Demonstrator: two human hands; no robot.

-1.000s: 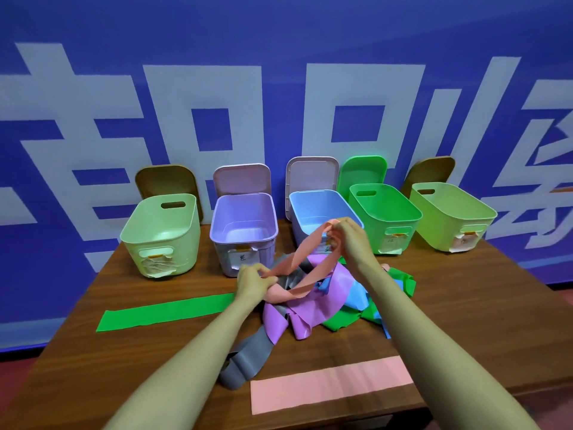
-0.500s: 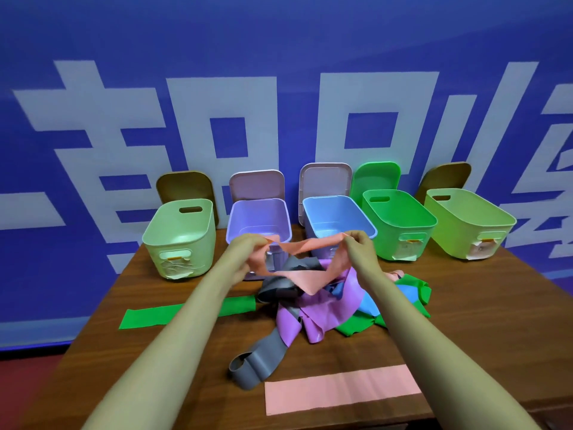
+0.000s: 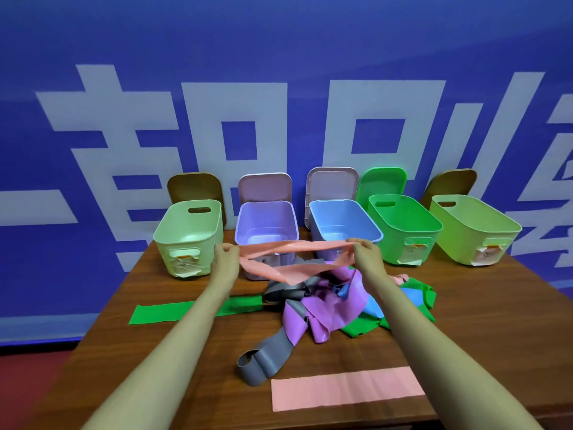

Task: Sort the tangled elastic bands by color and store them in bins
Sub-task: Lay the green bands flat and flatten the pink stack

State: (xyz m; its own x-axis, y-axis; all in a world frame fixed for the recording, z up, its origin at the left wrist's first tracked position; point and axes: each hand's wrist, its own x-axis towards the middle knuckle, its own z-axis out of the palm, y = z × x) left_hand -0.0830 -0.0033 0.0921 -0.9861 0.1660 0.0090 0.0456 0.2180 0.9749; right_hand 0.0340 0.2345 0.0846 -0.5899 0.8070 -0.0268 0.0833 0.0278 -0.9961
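A salmon-pink elastic band (image 3: pixel 291 257) is stretched in the air between my two hands, above the tangled pile (image 3: pixel 328 302) of grey, purple, blue and green bands. My left hand (image 3: pixel 225 259) pinches its left end in front of the pale green bin (image 3: pixel 189 240). My right hand (image 3: pixel 366 256) pinches its right end in front of the blue bin (image 3: pixel 344 223). The purple bin (image 3: pixel 266 225) stands right behind the stretched band. Further right stand a bright green bin (image 3: pixel 403 231) and a lime bin (image 3: pixel 474 234).
A flat green band (image 3: pixel 161 313) lies on the wooden table (image 3: pixel 496 336) to the left, and a flat pink band (image 3: pixel 347 387) lies near the front edge. A grey band (image 3: pixel 263 360) curls out of the pile. Bin lids lean against the blue wall behind.
My hands have moved apart and lifted the salmon-pink band, pulling it out straighter above the pile. My left hand went left, toward the pale green bin.
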